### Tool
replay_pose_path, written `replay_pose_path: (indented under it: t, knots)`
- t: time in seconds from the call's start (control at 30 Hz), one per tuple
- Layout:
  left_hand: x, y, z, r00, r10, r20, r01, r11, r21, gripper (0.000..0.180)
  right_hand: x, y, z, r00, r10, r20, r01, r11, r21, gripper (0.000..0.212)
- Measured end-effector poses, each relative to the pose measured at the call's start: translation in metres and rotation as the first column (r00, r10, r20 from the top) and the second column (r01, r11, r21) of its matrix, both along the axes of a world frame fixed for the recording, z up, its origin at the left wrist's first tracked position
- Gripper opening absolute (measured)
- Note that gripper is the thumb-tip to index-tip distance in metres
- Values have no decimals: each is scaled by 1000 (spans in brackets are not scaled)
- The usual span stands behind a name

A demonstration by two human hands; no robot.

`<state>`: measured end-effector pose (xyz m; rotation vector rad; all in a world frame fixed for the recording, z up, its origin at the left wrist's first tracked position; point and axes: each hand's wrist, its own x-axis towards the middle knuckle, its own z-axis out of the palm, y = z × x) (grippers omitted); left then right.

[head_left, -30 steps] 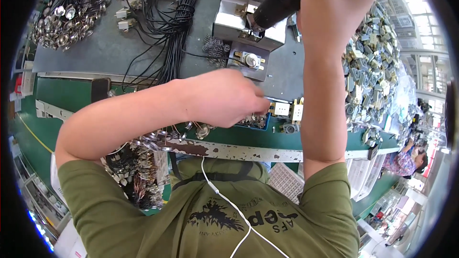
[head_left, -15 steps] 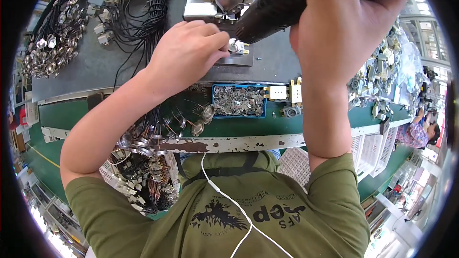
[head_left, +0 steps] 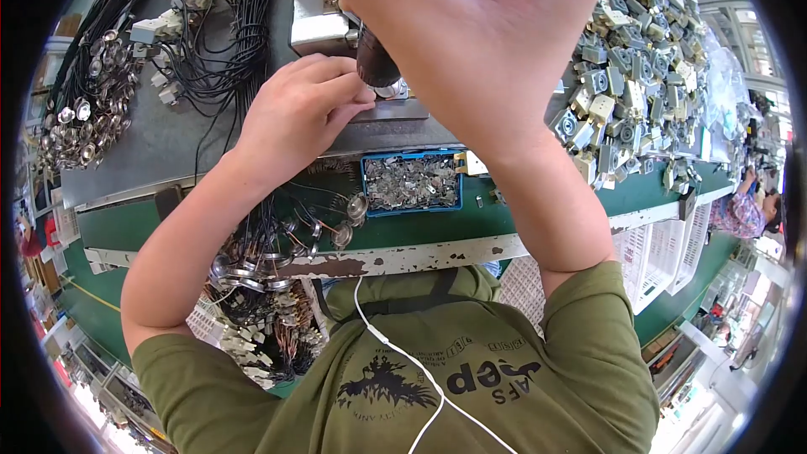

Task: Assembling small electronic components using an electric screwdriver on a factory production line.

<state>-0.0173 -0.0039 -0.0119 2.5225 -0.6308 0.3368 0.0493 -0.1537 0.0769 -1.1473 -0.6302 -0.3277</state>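
Note:
My right hand (head_left: 496, 50) is wrapped round a thick black electric screwdriver (head_left: 377, 65), most of which my hand and forearm hide. The screwdriver's tapered nose stands down over a small round silver-white part (head_left: 388, 90) on a flat metal block (head_left: 393, 116). On the left of that part, the thumb and fingers of my left hand (head_left: 298, 105) are pinched together at its edge, close to the screwdriver's nose. The screwdriver's bit is not visible. Behind my left fingers stands a silver metal fixture (head_left: 324, 34), partly covered by my right hand.
A blue tray (head_left: 412, 211) of small metal pieces sits near the bench's front edge. Black cables (head_left: 252, 42) with grey connectors and metal discs (head_left: 84, 130) lie left. Grey and cream housings (head_left: 626, 76) are heaped right. White crates (head_left: 651, 261) stand below; another person (head_left: 744, 210) is far right.
My right hand and the screwdriver have swung left and are more upright, now over the round part. My left hand keeps its pinch. The whole view has shifted a little, baring the heap of housings.

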Motion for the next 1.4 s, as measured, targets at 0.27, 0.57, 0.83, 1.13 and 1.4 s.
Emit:
replay_pose_path:
  t: [0.27,0.57,0.83,1.13,1.4]
  knots:
    - [-2,0,1,1000,-6,-11,6,1000,19,13,-3,0,-5,997,51,60,-54,997,62,69]
    - [-1,1,0,1000,-2,9,2,1000,16,11,-5,0,-3,996,6,83,-8,1000,20,74]
    - [-1,2,-2,1000,-4,12,4,1000,30,9,4,0,-2,993,108,41,-106,994,-35,70]
    - [1,1,-4,999,10,-51,-11,1000,-14,8,20,2,-5,969,244,-39,-247,963,-107,64]
    - [1,-8,9,943,151,-296,-166,986,-28,26,14,7,0,951,254,-175,-282,946,-160,48]
